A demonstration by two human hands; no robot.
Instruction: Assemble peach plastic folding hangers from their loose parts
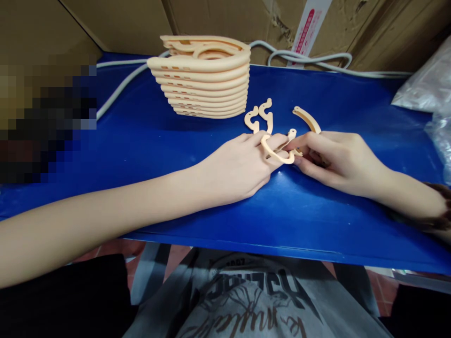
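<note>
Left hand [239, 171] & right hand [333, 162] both pinch-closed on curved clip [278, 152] over blue worktop [158, 141]; thin hook could snap if forced w/ too much twist.

- Smooth, matt peach plastic: stacked curved hanger parts [202, 77] and the small hook piece [278, 151] between the hands.
- Glossy blue sheet over the counter [148, 136], faintly reflective.
- Matt brown cardboard boxes [116, 21] behind.
- Smooth white rubbery cable [310, 58].
- Crinkled clear plastic bag [428, 87].
- Soft grey printed cloth shirt [246, 295].
</note>
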